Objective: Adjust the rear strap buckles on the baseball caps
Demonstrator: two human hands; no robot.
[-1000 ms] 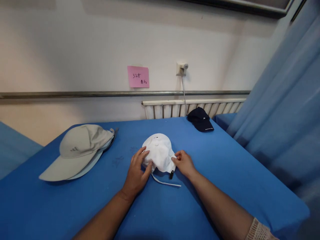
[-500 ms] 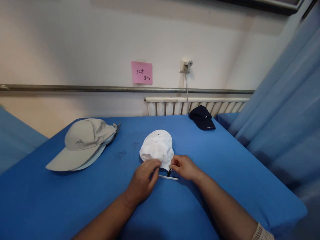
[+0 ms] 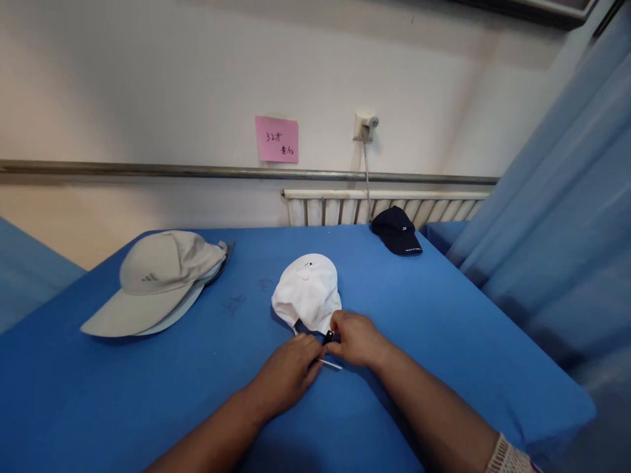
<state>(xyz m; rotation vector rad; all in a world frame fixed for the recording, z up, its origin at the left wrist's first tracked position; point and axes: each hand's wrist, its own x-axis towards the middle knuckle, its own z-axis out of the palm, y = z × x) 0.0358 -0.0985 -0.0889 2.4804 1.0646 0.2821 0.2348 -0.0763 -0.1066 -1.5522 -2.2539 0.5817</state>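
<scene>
So, head camera, the only view: white cap sits mid-surface on the blue cover, brim toward the wall, back toward the person; presumably turned that way so both rear ends are within easy reach; left hand is narrow, fingers gathered round the white strap, loose tip poking out past them; right hand is narrow too, thumb and fingers pinching at the black buckle, likely to steady it, since light fabric would slide; exact contact there is partly hidden; hands nearly meet, so strap and buckle sit close together; grey cap lies at left, stacked on at least one paler cap, probably to save room; navy cap sits far right near the radiator, seemingly out of the way.
</scene>
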